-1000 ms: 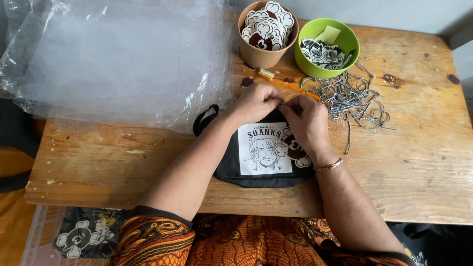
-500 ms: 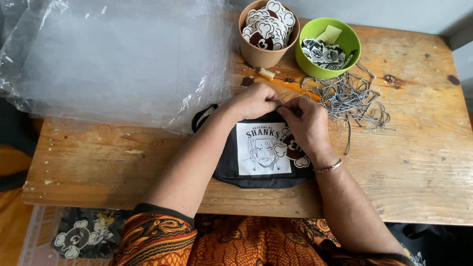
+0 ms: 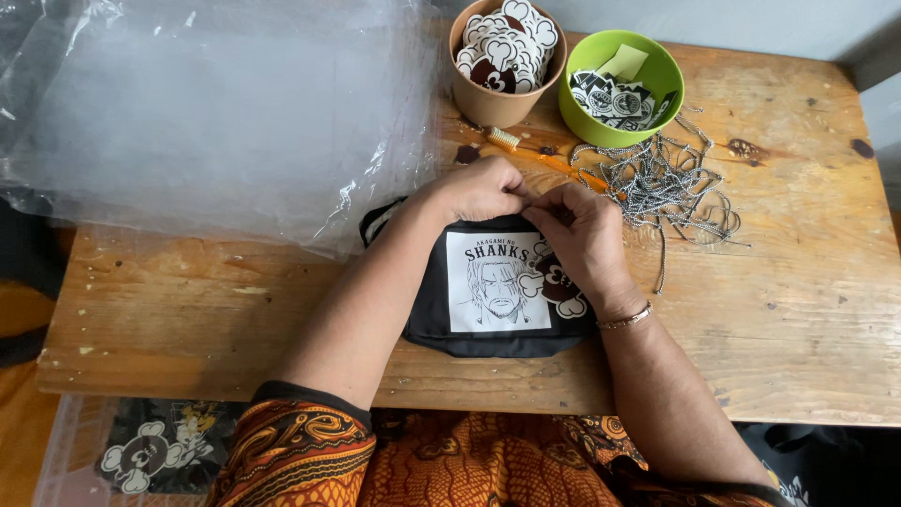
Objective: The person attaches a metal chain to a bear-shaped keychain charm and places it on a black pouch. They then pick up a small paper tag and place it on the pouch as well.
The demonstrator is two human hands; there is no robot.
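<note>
Little has shifted over the past second: both hands stay bunched at the top edge of a black pouch lying flat on a worn wooden table. At the pouch's upper rim, the left hand and the right hand meet fingertip to fingertip, pinching something too small to make out at the seam; the right palm covers the pouch's upper right corner. A white printed panel with a drawn face shows on the pouch's front, below the fingers, and a black strap loops out at its left. Beyond the hands lie an orange-handled brush and a tangle of silver chains. Behind those stand a brown cup of black-and-white stickers and a green bowl holding more. Clear plastic sheeting covers the table's left half.
</note>
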